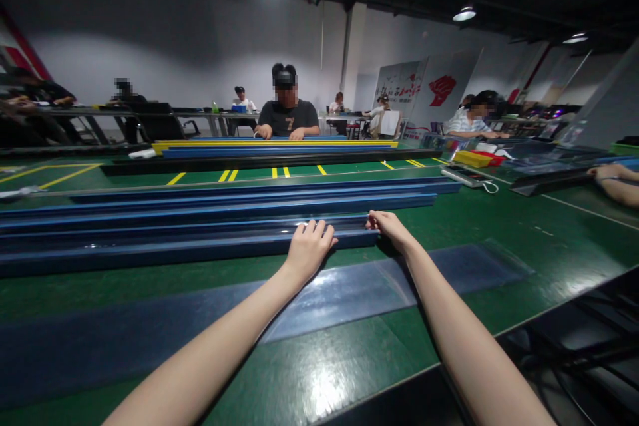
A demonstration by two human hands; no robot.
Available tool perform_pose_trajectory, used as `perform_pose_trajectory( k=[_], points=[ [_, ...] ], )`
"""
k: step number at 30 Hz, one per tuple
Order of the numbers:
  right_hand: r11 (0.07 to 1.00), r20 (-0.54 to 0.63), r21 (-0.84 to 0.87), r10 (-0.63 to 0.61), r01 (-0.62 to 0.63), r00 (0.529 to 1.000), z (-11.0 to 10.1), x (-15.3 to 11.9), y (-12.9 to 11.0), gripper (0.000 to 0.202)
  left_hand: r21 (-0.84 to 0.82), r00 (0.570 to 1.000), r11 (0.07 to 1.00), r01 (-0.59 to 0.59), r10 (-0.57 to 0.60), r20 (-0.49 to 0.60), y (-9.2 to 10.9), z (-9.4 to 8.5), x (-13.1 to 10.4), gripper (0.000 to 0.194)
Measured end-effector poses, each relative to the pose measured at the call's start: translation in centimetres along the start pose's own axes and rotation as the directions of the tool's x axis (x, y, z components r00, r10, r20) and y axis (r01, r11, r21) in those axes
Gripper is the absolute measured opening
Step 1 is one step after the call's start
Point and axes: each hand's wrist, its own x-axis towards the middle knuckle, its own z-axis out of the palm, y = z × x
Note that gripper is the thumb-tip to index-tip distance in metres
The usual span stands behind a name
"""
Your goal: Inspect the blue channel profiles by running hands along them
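A long blue channel strip (164, 249) lies across the green table, with shiny clear film showing inside it. My left hand (310, 249) is over its near wall, close to the right end, fingers bent into the trough and thumb outside. At the channel's right end my right hand (392, 229) is closed in a pinch on the end edge; whether film is also between the fingertips I cannot tell. A flat clear plastic strip (344, 293) lies on the table beneath both forearms.
More blue channels (259, 203) lie parallel just beyond. Farther off are a black rail (269, 161) and a yellow strip (279, 146), where a co-worker (288, 113) sits. A phone-like device (466, 176) and a yellow tray (472, 158) stand right. Another person's arm (616, 183) reaches in.
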Motion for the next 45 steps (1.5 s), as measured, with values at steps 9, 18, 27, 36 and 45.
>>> perform_pose_trajectory(
  k=[9, 18, 27, 36, 45],
  points=[
    [0.999, 0.015, 0.031, 0.007, -0.008, 1.000, -0.2, 0.3, 0.4, 0.022, 0.035, 1.000, 0.999, 0.004, -0.004, -0.011, -0.1, 0.1, 0.0, 0.022],
    [0.999, 0.009, 0.033, 0.029, -0.029, 1.000, -0.2, -0.3, -0.3, 0.020, 0.040, 1.000, 0.999, 0.003, -0.002, -0.010, -0.1, 0.2, -0.1, 0.023],
    [0.998, -0.019, 0.026, 0.056, -0.056, 0.998, -0.6, -0.4, -0.7, 0.017, 0.053, 0.999, 0.999, 0.012, -0.009, -0.044, 0.0, 0.4, 0.1, 0.019],
    [1.000, -0.027, -0.011, 0.021, -0.021, 0.999, -0.6, -0.4, -0.6, 0.023, 0.054, 0.997, 0.998, 0.006, -0.002, -0.072, -0.1, 0.5, 0.0, 0.018],
    [0.997, 0.039, -0.072, -0.040, 0.042, 0.998, -0.7, -0.9, -0.9, 0.030, 0.052, 0.998, 0.999, -0.001, 0.005, -0.070, 0.0, 0.2, -0.1, 0.017]
  ],
)
